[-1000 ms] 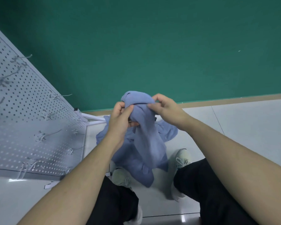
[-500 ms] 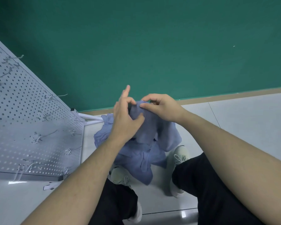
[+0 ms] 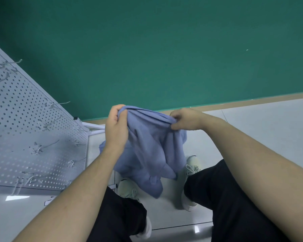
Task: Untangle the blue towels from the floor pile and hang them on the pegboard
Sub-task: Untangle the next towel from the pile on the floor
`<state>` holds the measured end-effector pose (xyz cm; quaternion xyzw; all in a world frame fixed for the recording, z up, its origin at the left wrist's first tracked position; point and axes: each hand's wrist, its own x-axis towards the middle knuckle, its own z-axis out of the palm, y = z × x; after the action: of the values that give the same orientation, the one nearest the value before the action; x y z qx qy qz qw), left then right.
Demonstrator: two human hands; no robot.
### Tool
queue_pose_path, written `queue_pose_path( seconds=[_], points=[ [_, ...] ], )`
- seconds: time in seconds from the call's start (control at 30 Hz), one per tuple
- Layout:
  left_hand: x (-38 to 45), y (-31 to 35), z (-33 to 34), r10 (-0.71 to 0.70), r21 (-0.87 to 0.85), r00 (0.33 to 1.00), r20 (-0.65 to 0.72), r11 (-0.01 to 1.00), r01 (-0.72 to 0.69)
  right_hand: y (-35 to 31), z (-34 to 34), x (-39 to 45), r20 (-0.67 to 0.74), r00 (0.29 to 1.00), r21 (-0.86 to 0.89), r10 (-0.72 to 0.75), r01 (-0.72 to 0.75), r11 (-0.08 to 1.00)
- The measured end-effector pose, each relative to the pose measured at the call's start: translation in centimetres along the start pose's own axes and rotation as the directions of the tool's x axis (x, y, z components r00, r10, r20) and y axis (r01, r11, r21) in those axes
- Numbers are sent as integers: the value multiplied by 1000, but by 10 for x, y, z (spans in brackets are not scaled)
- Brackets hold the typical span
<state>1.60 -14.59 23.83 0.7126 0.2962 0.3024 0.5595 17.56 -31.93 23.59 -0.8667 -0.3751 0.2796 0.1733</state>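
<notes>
Pale glossy floor tiles (image 3: pixel 262 137) fill the lower view, and nearest the camera are your two bare forearms and dark trousers, with light trainers (image 3: pixel 191 166) planted on the tiles.

Just beyond your knees, your left hand (image 3: pixel 116 126) is curled round one gathered end of a blue towel (image 3: pixel 152 147), thumb and fingers wrapped over its top edge. Your right hand (image 3: pixel 184 119) pinches the other end between thumb and fingertips, knuckles turned toward you. The edge between the two grips is bunched into folds, not yet stretched flat. The cloth hangs in front of your shins, and its lower part merges with more blue fabric on the floor between your feet; whether that is one towel or several cannot be told.

To do this step well, draw your hands apart along the top edge until it runs straight, then lift so the towel comes free of whatever lies beneath.

Further off on your left stands a white pegboard (image 3: pixel 16 119), with thin metal hooks (image 3: pixel 47 146) and no towel showing on it. A green wall (image 3: pixel 164 49) closes the background.
</notes>
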Motion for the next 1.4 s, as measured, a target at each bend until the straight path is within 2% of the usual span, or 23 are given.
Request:
queue_pose_path(
  seconds=[0.1,0.17,0.23,0.27,0.33,0.43,0.53,0.6,0.67,0.73,0.77,0.83,0.9,0.97,1.0,1.07,1.13,1.2,1.3,1.4],
  points=[
    [12,-18,-11,-241,9,970,-36,970,241,6,-4,4,-123,991,243,49,-18,970],
    [17,-31,-17,-454,40,890,33,891,453,2,-6,4,-200,979,422,43,47,905],
    [17,-37,-19,-548,159,831,95,832,531,-7,-5,2,-230,973,531,1,124,838],
    [16,-39,-18,-525,199,841,132,845,497,-13,-4,1,-235,971,549,-33,161,820],
    [11,-33,-11,-362,156,890,278,931,330,-25,-1,-1,-232,964,519,-127,233,822],
    [2,-16,5,-118,51,874,472,993,107,-37,6,0,-198,944,405,-263,324,855],
    [-3,-9,18,-64,156,872,485,988,-14,-41,3,1,-217,942,344,-256,319,883],
    [-3,-8,19,-39,230,879,475,970,-81,-34,-2,0,-180,963,274,-198,243,931],
    [-1,-7,15,-27,199,915,403,978,-59,-23,-7,-2,-35,995,150,-96,100,983],
    [4,-7,8,-46,130,949,313,991,5,-11,-7,-5,75,997,52,14,-18,998],
    [6,-8,5,-68,105,953,296,994,38,-7,-8,-5,67,997,94,43,-49,994],
    [7,-13,0,-120,84,949,290,991,100,-2,-9,-4,-43,998,328,56,-38,944],
    [5,-16,-3,-180,92,938,296,983,160,-2,-11,-3,-139,988,586,66,28,810],
    [2,-15,0,-217,99,920,328,976,195,-9,-11,-4,-150,986,784,69,76,617],
    [0,-14,2,-224,85,906,358,974,208,-14,-10,-4,-157,986,825,60,97,557],
    [-4,-11,8,-214,20,873,439,973,229,-27,-8,-9,-177,984,842,35,132,523],
    [-9,-6,14,-211,-44,834,510,962,271,-39,-4,-13,-153,988,829,-19,139,542],
    [-12,-2,19,-213,-84,830,516,952,296,-44,2,-14,-118,989,778,-94,151,610],
    [-10,-2,23,-199,-108,897,396,959,261,-43,7,-9,-157,979,621,-131,201,757],
    [-7,-4,20,-164,-100,925,342,973,210,-41,7,-6,-140,985,542,-101,162,825]
  ],
)
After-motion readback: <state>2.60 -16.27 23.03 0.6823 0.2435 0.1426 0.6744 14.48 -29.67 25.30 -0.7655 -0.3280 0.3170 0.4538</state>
